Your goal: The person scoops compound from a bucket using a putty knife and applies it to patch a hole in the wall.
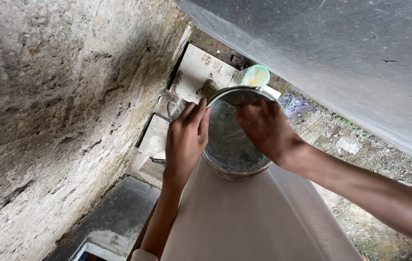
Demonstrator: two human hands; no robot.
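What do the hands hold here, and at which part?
The left hand grips the metal bucket at its rim; the right hand reaches inside it.

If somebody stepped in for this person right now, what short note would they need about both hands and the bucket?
Left hand: gripping the near-left rim of the round metal bucket, fingers curled over the edge.
Right hand: reaching inside the bucket from the right, pressed against its smeared inner wall; whether it holds anything cannot be seen.
The bucket sits at the top of a pale cloth over the person's lap, tilted toward the camera.
A small pale green tub stands on the stone slabs beyond, beside the rough wall.
Bucket interior looks wet and streaked, not clean.
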